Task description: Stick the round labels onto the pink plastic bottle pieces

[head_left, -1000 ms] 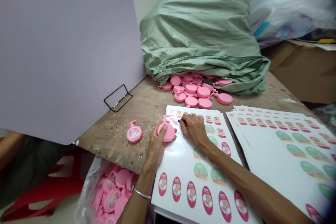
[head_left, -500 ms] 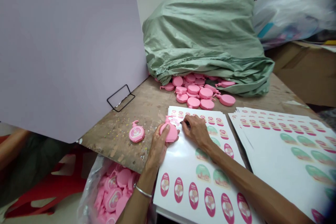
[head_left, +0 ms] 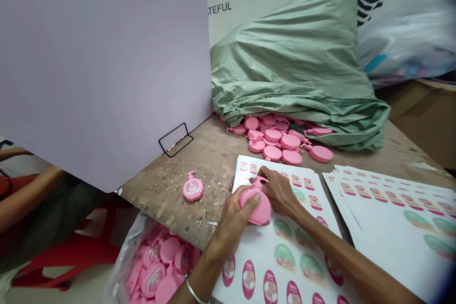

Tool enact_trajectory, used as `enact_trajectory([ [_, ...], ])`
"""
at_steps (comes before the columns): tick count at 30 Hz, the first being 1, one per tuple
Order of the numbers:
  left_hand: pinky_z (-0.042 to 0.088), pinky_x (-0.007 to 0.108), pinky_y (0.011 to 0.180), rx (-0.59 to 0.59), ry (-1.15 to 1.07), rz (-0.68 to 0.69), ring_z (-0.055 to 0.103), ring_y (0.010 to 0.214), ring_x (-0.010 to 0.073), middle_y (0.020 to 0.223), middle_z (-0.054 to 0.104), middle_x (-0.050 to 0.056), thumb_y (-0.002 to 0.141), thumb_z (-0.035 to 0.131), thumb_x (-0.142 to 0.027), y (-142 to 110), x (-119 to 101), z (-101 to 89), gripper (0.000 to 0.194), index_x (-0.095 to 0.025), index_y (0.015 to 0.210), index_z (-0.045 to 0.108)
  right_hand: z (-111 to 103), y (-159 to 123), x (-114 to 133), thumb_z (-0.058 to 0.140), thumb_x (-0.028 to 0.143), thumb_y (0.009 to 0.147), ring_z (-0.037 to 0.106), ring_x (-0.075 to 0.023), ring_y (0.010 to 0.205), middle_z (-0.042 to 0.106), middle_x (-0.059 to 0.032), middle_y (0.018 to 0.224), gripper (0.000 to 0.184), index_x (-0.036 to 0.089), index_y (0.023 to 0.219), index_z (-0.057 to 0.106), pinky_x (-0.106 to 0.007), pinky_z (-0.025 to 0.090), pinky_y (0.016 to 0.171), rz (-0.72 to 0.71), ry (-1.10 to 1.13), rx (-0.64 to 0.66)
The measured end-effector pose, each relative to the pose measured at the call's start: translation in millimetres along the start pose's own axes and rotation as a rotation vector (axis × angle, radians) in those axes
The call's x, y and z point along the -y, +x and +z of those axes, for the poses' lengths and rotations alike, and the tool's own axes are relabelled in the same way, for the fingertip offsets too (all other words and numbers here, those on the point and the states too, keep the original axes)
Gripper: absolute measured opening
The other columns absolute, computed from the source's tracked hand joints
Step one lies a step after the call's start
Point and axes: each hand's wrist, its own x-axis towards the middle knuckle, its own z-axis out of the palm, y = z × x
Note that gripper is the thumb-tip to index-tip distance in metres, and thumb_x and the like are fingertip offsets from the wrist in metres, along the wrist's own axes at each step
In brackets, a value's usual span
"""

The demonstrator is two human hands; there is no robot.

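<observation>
My left hand [head_left: 233,218] grips a pink toy pump bottle [head_left: 257,206], thumb across its plain round face, above the sticker sheet [head_left: 245,237]. Just behind the bottle is my right hand [head_left: 280,191], its fingers curled down at the sheet's upper part. The fingertips are partly hidden, so what they pinch, if anything, cannot be made out. The sheet tops a stack and carries pink oval and green rounded stickers. To the left on the table lies another pink pump bottle [head_left: 193,189] with a picture sticker on its face.
Plain pink bottles [head_left: 272,135] spill from a green cloth sack [head_left: 295,66] at the back. A second sheet stack [head_left: 384,228] lies right. Below the table edge, a plastic bag [head_left: 123,247] holds stickered bottles. A grey panel [head_left: 103,66] stands left; another person's arm [head_left: 32,194] shows beyond.
The view has shifted, so the scene sits lower and further right. My left hand has brought the bottle closer to my right hand, now partly covering its fingers.
</observation>
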Motion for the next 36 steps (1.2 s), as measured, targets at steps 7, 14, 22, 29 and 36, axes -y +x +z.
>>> enact_trajectory([
  [7,0.052,0.030,0.077,0.003,0.257,-0.005,0.063,0.090,0.0223,0.105,0.067,0.012,0.080,0.065,-0.046,0,20,-39.2,0.047,-0.016,0.115,0.064,-7,25,2,0.061,0.038,0.071,0.050,-0.0146,0.060,0.063,-0.0005,0.068,0.019,0.021,0.067,0.055,-0.026,0.026,0.055,0.189,0.116,0.242],
  [14,0.049,0.030,0.075,0.165,0.249,-0.066,0.063,0.089,0.0206,0.117,0.063,0.011,0.084,0.061,-0.045,4,14,-45.7,0.047,-0.018,0.122,0.060,-18,46,0,0.068,0.039,0.064,0.038,-0.0094,0.049,0.044,0.0038,0.049,0.030,0.019,0.053,0.048,-0.026,0.026,0.049,0.244,0.327,0.440],
  [22,0.048,0.027,0.077,0.127,0.270,-0.049,0.063,0.091,0.0201,0.104,0.067,0.010,0.082,0.064,-0.043,3,8,-42.0,0.044,-0.015,0.117,0.064,-44,55,7,0.064,0.062,0.068,0.030,-0.0078,0.048,0.039,0.0048,0.052,0.049,0.020,0.055,0.045,-0.026,0.025,0.046,0.132,0.773,0.541],
  [29,0.056,0.028,0.062,0.039,-0.110,-0.118,0.070,0.076,0.0217,0.102,0.067,0.011,0.079,0.068,-0.043,5,20,-38.0,0.045,-0.015,0.112,0.056,-71,24,0,0.066,0.057,0.075,0.046,-0.0093,0.062,0.056,0.0025,0.071,0.037,0.021,0.081,0.062,-0.024,0.039,0.060,0.091,1.002,0.235],
  [36,0.060,0.035,0.062,-0.039,-0.363,-0.198,0.070,0.087,0.0276,0.107,0.068,0.020,0.088,0.052,-0.054,0,6,-24.9,0.056,-0.009,0.119,0.059,-60,-40,11,0.068,0.054,0.076,0.060,-0.0194,0.080,0.070,-0.0046,0.088,0.042,0.022,0.101,0.073,-0.028,0.045,0.065,0.063,0.870,0.177],
])
